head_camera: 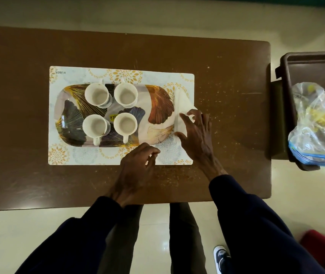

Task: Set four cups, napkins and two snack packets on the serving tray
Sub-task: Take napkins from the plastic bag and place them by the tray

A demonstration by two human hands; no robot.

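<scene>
An oval leaf-patterned serving tray (157,103) lies on a placemat and holds several white cups in a square: two at the back (97,94) (125,94) and two at the front (94,125) (125,124). A white napkin (181,103) lies folded over the tray's right end. My right hand (195,133) rests on the napkin, its fingertips pinching the napkin's edge. My left hand (138,167) hovers at the placemat's front edge, fingers curled, nothing in it. A clear zip bag with yellow snack packets (315,119) sits in a bin at right.
The floral placemat (74,155) lies on a brown wooden table (19,115). A dark brown plastic bin (311,62) stands off the table's right edge. My legs and a shoe (222,256) show below the table's near edge.
</scene>
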